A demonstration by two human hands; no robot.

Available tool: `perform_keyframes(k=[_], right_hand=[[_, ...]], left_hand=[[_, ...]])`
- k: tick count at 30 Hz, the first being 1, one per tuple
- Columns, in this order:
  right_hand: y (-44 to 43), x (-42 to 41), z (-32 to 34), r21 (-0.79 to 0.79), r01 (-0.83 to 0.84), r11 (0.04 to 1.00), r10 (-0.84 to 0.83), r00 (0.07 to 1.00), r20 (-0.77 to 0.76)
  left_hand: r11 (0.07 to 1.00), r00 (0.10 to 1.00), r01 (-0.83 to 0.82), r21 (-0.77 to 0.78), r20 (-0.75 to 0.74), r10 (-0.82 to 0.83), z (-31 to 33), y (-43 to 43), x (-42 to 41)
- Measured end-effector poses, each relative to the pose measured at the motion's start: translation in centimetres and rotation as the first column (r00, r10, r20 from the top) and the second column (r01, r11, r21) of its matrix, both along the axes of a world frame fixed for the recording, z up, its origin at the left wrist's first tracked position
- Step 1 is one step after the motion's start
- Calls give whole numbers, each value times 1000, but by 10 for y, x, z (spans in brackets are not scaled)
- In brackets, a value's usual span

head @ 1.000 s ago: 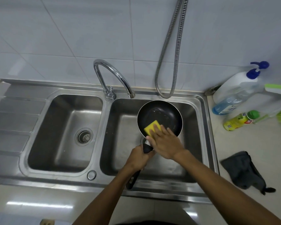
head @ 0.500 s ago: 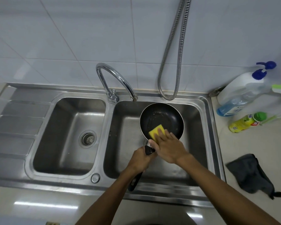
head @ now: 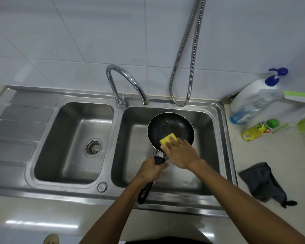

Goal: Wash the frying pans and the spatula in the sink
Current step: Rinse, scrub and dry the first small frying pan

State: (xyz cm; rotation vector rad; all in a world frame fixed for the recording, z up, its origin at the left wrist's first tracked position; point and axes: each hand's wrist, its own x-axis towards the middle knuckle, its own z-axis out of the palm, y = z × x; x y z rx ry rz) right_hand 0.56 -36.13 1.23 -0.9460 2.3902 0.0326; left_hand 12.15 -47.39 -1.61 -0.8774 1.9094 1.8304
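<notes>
Fingers of the left hand (head: 151, 170) clench the round black frying pan (head: 171, 124) by its handle (head: 144, 192), steadying it while flat fingers of the right hand (head: 181, 154) press a yellow sponge (head: 166, 139).

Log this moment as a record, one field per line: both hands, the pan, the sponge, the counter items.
left hand: grips the frying pan by its black handle
right hand: presses the yellow sponge on the pan's inside
pan position: held over the right basin
tap: spout above right basin
counter, right: pump bottle, small yellow bottle, dark cloth
</notes>
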Motion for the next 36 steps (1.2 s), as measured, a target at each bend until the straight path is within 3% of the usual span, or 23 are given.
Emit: perform_keyframes(k=[2,4,9,12,14,18,23,27,31,33,36], right_hand=[[-20,11,7,-88,8,996,3,993,119],[-39,3,6,-118,42,992,-25,990,138],[-36,-41,-6,-53,182,982,-187,974,-127],[-11,-36,-3,6,147,989,-142,963,-228],[-5,-21,-6,-16,168,986,-168,974,-153],[-28,1,-9,-152,325,933,-294,936,195],[-47,-5,10,-365,563,742,-397,807,438],[-41,-22,9,-302,793,529,-458,567,685],[-12,-48,7,-268,919,288,-467,379,799],[9,-54,0,-269,919,289,-515,386,765],[30,-48,-20,-313,823,474,-633,565,529]], left_hand=[[999,999,36,-25,-9,-36,4,3,3],[999,999,34,-38,-2,-34,6,6,5],[999,1000,-20,-40,16,20,9,3,8],[997,998,-52,-63,23,54,9,-2,9],[996,999,-44,-83,20,46,11,-3,7],[989,999,35,-143,20,-33,12,6,6],[957,994,113,-267,15,-113,16,10,4],[922,993,122,-368,33,-118,14,-3,-2],[843,992,126,-522,82,-97,7,-20,0],[842,996,84,-534,75,-52,3,-26,4],[850,997,42,-526,72,-5,-1,-29,8]])
